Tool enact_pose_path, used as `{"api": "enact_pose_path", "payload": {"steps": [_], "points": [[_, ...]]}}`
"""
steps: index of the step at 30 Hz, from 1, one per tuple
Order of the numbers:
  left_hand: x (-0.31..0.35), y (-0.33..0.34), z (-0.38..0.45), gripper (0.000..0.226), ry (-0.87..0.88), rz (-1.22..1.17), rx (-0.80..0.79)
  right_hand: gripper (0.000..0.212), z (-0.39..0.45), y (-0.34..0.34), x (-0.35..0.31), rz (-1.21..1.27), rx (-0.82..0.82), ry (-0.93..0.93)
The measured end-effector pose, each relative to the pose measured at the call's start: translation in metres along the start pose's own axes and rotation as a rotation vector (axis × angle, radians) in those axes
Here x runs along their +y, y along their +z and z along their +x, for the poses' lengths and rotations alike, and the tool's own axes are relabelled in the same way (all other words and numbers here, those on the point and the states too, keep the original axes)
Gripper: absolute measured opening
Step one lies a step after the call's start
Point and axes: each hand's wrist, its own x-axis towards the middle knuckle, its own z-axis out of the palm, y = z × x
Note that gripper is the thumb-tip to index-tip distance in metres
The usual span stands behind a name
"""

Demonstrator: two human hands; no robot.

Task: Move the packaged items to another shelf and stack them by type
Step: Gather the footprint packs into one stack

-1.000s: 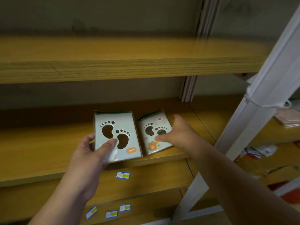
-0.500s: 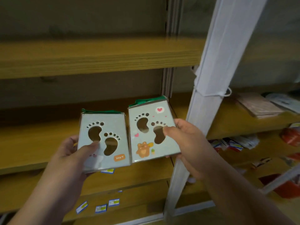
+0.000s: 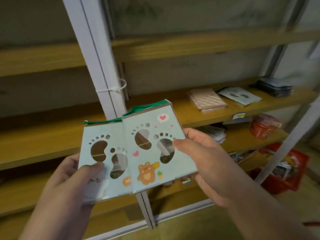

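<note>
I hold two pale blue packs with footprint cut-outs and green top edges, up in front of a white shelf post. My left hand point(image 3: 69, 184) grips the left footprint pack point(image 3: 102, 160) by its lower left corner, thumb on its face. My right hand point(image 3: 207, 163) grips the right footprint pack point(image 3: 155, 146), which carries a bear and hearts, and overlaps the left one's right edge. On the wooden shelf point(image 3: 199, 115) to the right lie a pink striped stack point(image 3: 207, 100), a pale footprint stack point(image 3: 239, 96) and a dark stack point(image 3: 275, 87).
The white upright post point(image 3: 97, 58) with a cable tie stands just behind the packs. Lower right shelves hold loose packets point(image 3: 216, 134), a red bag point(image 3: 265, 125) and a red basket point(image 3: 285, 172) of goods. The left wooden shelf point(image 3: 34, 141) shows only bare board.
Both packs have come off the left shelf and travelled right with my hands. The view has swung right, bringing the post behind the packs and the right shelf's stacks into sight. The packs now overlap.
</note>
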Motion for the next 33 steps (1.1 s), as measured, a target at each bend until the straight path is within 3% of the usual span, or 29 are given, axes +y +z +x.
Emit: {"api": "enact_pose_path", "payload": {"steps": [5, 9, 17, 22, 33], "points": [[-0.021, 0.075, -0.015, 0.042, -0.069, 0.008, -0.077, 0.026, -0.03, -0.072, -0.01, 0.077, 0.137, 0.023], [-0.036, 0.127, -0.007, 0.03, -0.147, 0.035, -0.136, 0.017, -0.035, -0.119, -0.012, 0.14, 0.274, 0.043], [-0.075, 0.236, 0.034, 0.028, -0.201, 0.105, -0.289, 0.019, -0.018, -0.216, -0.019, 0.321, 0.584, 0.056], [-0.102, 0.305, 0.077, 0.029, -0.262, 0.078, -0.364, 0.044, 0.008, -0.289, -0.038, 0.345, 0.596, -0.017], [-0.152, 0.451, 0.175, 0.043, -0.259, 0.141, -0.405, 0.045, 0.067, -0.424, -0.055, 0.384, 0.69, -0.04]]}}
